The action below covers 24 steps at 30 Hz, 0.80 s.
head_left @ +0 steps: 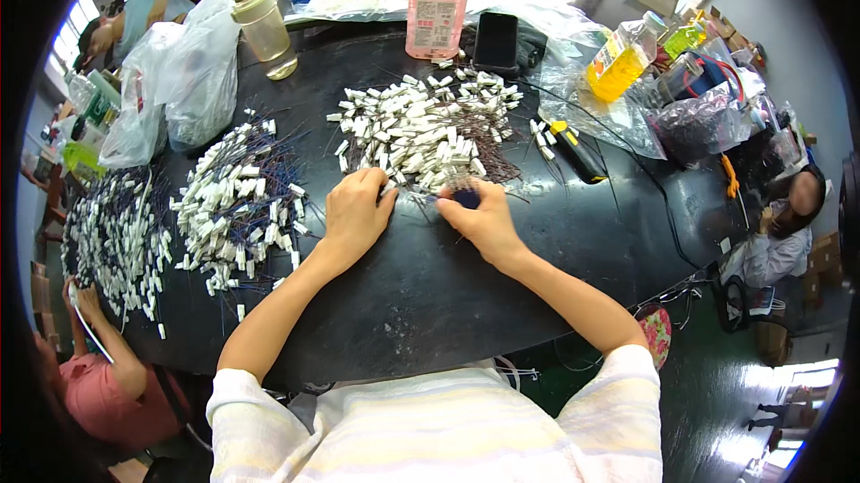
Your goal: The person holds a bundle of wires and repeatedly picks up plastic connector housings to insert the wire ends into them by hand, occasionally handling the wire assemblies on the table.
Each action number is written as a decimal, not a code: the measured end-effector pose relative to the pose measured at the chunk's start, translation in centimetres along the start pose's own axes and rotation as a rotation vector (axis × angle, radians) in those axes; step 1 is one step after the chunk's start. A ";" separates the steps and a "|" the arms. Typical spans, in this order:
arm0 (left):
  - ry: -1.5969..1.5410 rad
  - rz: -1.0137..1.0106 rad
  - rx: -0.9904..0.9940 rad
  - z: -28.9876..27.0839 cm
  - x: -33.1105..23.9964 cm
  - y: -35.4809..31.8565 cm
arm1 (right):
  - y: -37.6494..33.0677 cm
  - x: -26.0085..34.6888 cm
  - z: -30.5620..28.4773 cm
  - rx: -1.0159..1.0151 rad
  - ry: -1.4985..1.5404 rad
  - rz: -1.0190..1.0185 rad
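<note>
My left hand rests palm down on the black table, fingers curled at the near edge of a pile of small white connectors with thin dark wires. My right hand is closed on a small bundle of dark blue wires just beside that pile. What lies under my left fingers is hidden.
A second heap of white connectors on blue wires lies to the left, a third further left. Behind stand a pink bottle, a beige cup, a black phone, a yellow bottle and plastic bags. Other people sit around.
</note>
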<state>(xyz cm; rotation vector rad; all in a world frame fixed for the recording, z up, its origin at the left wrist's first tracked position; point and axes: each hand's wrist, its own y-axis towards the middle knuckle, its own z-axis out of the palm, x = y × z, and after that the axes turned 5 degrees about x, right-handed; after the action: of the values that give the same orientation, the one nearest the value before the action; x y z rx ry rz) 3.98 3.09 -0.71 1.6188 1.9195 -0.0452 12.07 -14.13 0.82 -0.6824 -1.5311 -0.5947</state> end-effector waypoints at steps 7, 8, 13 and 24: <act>-0.615 -0.344 0.172 -1.4 -1.6 -2.1 | 0.7 -0.8 0.4 -0.034 -0.065 -0.076; -0.825 -0.384 0.157 -1.3 -1.8 -2.6 | 0.5 -0.4 0.4 -0.018 -0.057 -0.048; -0.972 -0.411 0.194 -1.3 -1.7 -3.3 | 0.4 -0.6 0.9 0.026 -0.152 -0.090; -0.967 -0.394 0.229 -1.1 -1.2 -3.5 | 0.2 -0.8 1.1 0.061 -0.235 -0.134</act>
<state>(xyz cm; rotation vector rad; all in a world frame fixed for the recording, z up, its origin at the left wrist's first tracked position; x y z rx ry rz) 0.42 1.57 -0.53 0.9941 1.4218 -1.0364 11.51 -13.24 -0.02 -0.6227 -1.8180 -0.5803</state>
